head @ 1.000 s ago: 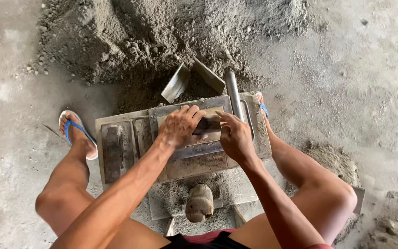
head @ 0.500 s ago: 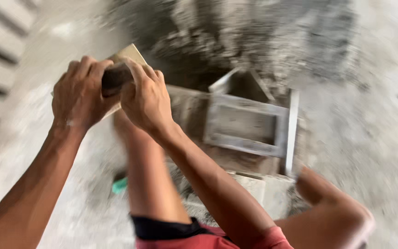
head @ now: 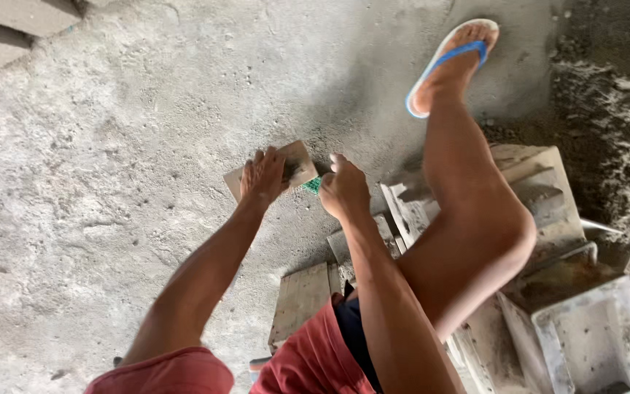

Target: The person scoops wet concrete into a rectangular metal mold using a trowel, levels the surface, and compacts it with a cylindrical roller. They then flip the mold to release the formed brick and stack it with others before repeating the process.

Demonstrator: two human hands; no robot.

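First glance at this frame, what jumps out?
Two bare hands at centre: the left hand grips a flat board-like slab low over the rough concrete floor, the right hand closed beside it. To the right, a bent leg ends in a blue-strapped sandal, above a grey metal mould box.

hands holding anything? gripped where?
Left hand grips a flat board across its middle, over the top edge. Right hand is closed beside it; its hold cannot be told.
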